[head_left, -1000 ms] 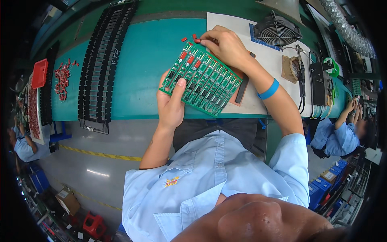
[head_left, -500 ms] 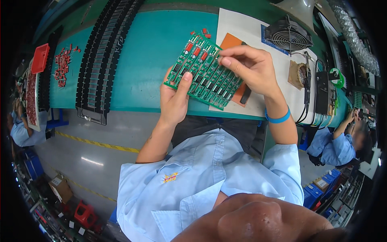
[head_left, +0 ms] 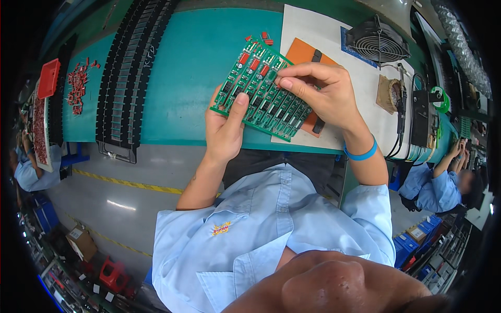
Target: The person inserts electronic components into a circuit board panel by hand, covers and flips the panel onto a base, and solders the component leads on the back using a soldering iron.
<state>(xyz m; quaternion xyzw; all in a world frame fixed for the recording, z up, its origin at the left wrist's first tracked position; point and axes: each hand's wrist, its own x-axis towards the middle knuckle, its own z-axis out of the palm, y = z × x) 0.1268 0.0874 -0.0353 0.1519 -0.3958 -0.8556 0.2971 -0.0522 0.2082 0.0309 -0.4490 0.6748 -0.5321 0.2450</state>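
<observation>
A green circuit board panel point(head_left: 263, 104), tilted and held over the table's near edge, carries rows of small parts and several red box-shaped components near its far left side. My left hand point(head_left: 225, 122) grips the board's left edge, thumb on top. My right hand point(head_left: 326, 91) is over the board's far right part, thumb and forefinger pinched together at its surface. A bit of red shows at those fingertips, likely a red component, mostly hidden. A few loose red components point(head_left: 266, 38) lie on the table just beyond the board.
Beneath the board's right side lies an orange plate point(head_left: 302, 50) on a white sheet point(head_left: 360, 104). A fan point(head_left: 378, 44) and a soldering iron point(head_left: 401, 104) are farther right. Left are a black conveyor-like rack point(head_left: 125, 78), a red component pile point(head_left: 77, 86) and a red tray point(head_left: 48, 78). People sit at both sides.
My right hand's fingertips have moved slightly left and nearer along the board, with red now showing at them. My left hand keeps its hold.
</observation>
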